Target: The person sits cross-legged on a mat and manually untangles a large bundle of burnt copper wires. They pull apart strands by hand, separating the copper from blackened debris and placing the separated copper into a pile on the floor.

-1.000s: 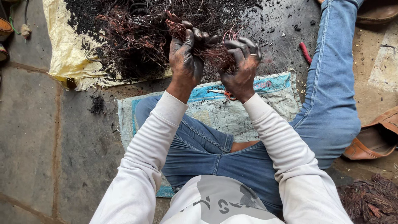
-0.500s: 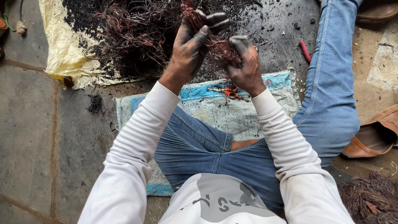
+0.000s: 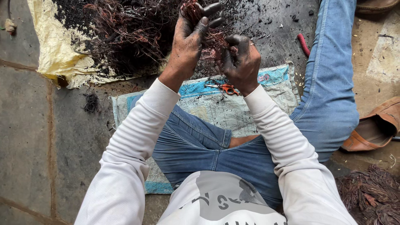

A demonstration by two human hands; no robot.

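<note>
Head view. We take the woven sack point(image 3: 233, 110), spread flat on the stone floor under the seated person's legs, as our landmark. Just beyond its far edge we see both soot-blackened hands raised around one tuft of reddish copper wire strands point(image 3: 212, 39). The left hand point(image 3: 187, 41) grips the upper part of the tuft, with two fingers point(image 3: 210, 9) stretched out past it rather than curled. The right hand point(image 3: 241, 58) is closed in a fist around the lower part of the same tuft; a ring shows on one finger. The two hands sit close together, nearly touching, with the tuft spanning them.

Beyond the sack, to its far left, we note a large heap of tangled wire point(image 3: 125, 33) lying on a yellow plastic sheet point(image 3: 50, 50) dusted with black ash. On the sack itself, close to its far edge and directly beneath the hands, lie small orange-handled scissors point(image 3: 225, 88). Off the sack's far right corner a red-handled tool point(image 3: 303, 43) rests on the sooty ground, beside the person's outstretched leg in blue jeans point(image 3: 333, 83). To the right of the sack we see a brown slipper point(image 3: 373, 129), and nearer the person on that side a second pile of wire point(image 3: 371, 196).
</note>
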